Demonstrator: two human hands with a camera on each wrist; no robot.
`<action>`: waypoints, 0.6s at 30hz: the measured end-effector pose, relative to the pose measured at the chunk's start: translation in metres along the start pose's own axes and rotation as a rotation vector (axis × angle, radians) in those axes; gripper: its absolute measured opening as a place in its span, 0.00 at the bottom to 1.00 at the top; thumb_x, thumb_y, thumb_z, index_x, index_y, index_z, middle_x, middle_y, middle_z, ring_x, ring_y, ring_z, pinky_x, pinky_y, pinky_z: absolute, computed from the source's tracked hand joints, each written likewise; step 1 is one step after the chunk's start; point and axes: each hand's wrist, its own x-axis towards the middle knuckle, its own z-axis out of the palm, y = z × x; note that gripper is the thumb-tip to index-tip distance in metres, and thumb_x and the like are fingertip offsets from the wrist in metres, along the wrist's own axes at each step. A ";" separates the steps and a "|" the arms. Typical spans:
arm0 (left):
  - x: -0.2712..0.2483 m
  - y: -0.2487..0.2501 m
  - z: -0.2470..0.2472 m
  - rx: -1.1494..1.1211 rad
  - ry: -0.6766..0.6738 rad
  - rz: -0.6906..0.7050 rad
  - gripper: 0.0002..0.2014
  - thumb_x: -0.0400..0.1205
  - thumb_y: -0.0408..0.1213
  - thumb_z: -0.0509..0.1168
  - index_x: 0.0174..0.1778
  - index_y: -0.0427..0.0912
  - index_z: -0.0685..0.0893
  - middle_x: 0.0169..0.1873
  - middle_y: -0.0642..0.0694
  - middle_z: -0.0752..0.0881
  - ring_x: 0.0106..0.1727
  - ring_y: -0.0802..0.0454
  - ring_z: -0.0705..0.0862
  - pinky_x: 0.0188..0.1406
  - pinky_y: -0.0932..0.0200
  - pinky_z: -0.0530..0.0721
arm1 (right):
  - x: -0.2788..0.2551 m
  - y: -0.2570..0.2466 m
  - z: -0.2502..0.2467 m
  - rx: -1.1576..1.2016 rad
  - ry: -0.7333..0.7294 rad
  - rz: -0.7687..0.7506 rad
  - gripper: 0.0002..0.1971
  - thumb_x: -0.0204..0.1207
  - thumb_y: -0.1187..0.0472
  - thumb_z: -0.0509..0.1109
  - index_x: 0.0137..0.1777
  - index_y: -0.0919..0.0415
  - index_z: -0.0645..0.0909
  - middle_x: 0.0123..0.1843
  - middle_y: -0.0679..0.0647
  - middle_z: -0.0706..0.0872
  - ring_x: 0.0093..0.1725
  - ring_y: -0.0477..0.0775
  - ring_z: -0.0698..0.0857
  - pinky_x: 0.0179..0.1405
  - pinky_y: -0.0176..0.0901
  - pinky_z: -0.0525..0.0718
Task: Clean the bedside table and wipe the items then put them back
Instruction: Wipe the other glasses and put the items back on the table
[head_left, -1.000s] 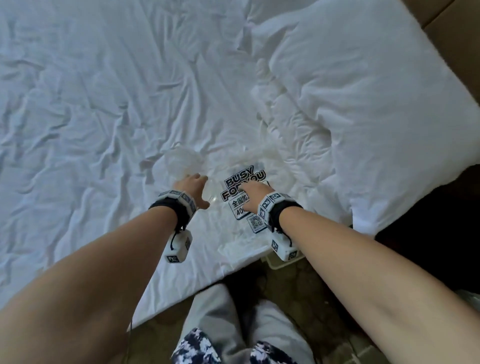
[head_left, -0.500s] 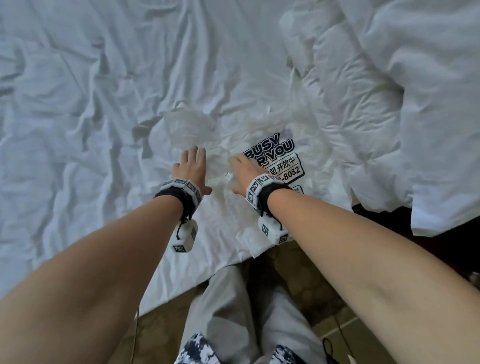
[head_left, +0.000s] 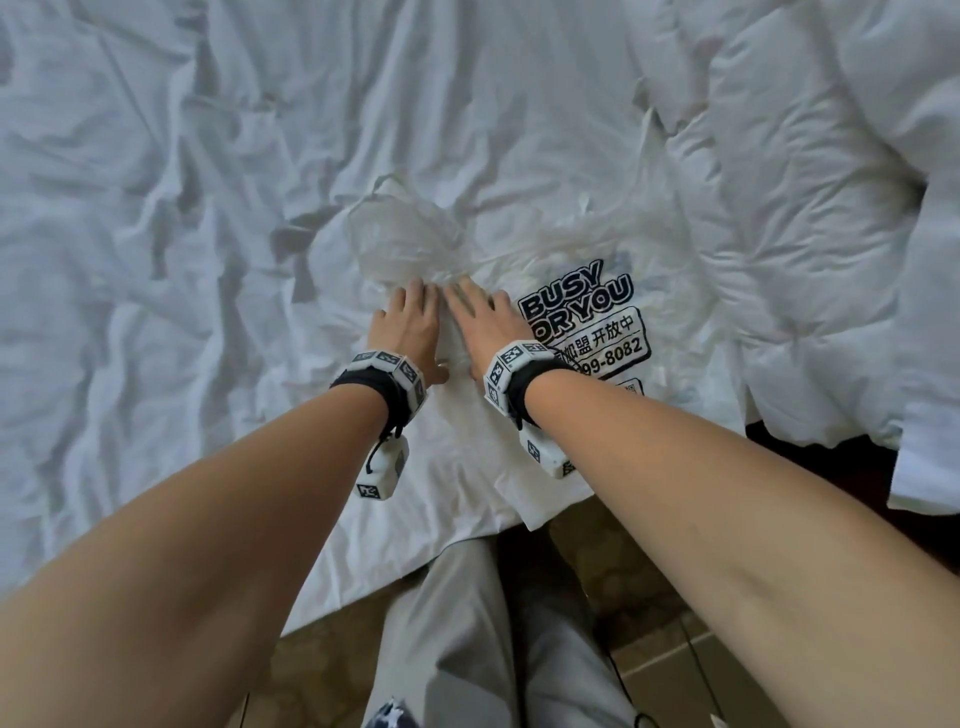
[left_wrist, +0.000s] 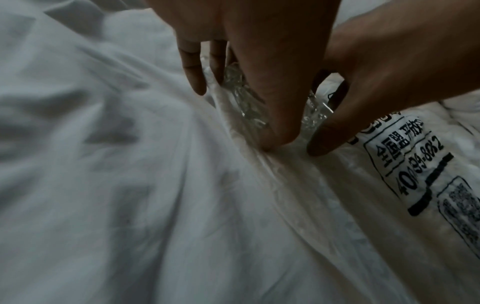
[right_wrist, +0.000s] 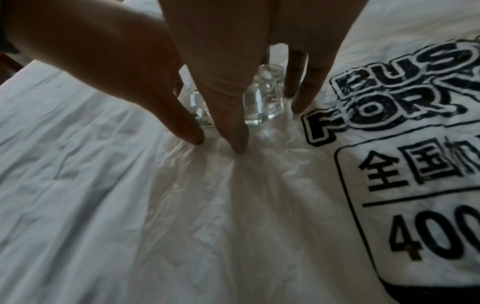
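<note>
Centre frame: left hand (head_left: 410, 332) and right hand (head_left: 485, 322), grip flat and holding nothing, pressing thin, slippery plastic bag (head_left: 597, 322) on bed (head_left: 156, 260); probably best pinched at crumpled neck

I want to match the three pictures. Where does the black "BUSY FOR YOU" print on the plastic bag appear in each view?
Head: right of centre, just right of the right hand, on the plastic bag.
Left wrist: only its boxed number part shows, at the right edge.
Right wrist: upper right corner, large.
Shared landmark: the boxed phone number under the print.

"BUSY FOR YOU" on plastic bag (head_left: 587, 332)
</note>
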 end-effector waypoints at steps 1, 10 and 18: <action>0.002 0.000 -0.001 0.007 -0.004 -0.001 0.61 0.57 0.56 0.82 0.79 0.35 0.57 0.72 0.40 0.65 0.70 0.38 0.68 0.62 0.41 0.78 | 0.001 0.000 -0.002 0.012 -0.001 0.001 0.53 0.70 0.54 0.79 0.86 0.53 0.45 0.86 0.52 0.48 0.74 0.67 0.66 0.75 0.56 0.71; -0.008 0.006 -0.039 0.166 -0.022 0.064 0.60 0.54 0.63 0.80 0.78 0.42 0.61 0.69 0.47 0.70 0.68 0.45 0.69 0.64 0.45 0.70 | -0.019 0.012 -0.027 0.105 -0.028 -0.001 0.63 0.55 0.54 0.88 0.85 0.54 0.48 0.81 0.52 0.57 0.71 0.65 0.69 0.63 0.55 0.82; -0.053 0.076 -0.106 0.240 0.008 0.210 0.58 0.56 0.62 0.80 0.78 0.41 0.62 0.70 0.46 0.73 0.71 0.45 0.69 0.69 0.48 0.69 | -0.111 0.052 -0.070 0.199 0.071 0.073 0.59 0.54 0.52 0.87 0.83 0.56 0.55 0.78 0.54 0.59 0.73 0.65 0.69 0.65 0.61 0.81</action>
